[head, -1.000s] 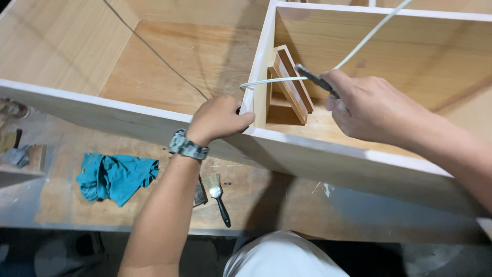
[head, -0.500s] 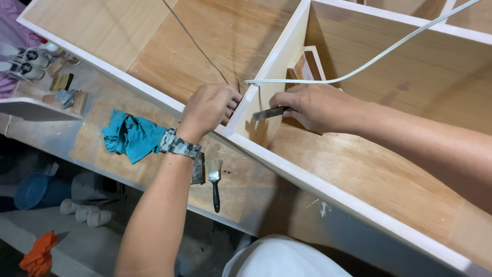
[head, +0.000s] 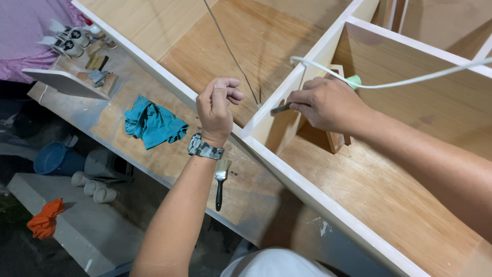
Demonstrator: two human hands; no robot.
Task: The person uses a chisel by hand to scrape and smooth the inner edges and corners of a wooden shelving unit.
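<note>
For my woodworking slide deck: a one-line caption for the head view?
Right hand presses a flat tool against a white cabinet divider; left hand hovers nearby.

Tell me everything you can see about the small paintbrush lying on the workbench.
The paintbrush is small, with a black handle, a metal band and pale bristles. It lies flat on the worn wooden workbench, bristles pointing toward the white cabinet edge, handle pointing toward the person. The left forearm passes just above its bristle end, next to the wristwatch, and neither hand holds it. A crumpled teal cloth lies apart from it, further along the bench.
</note>
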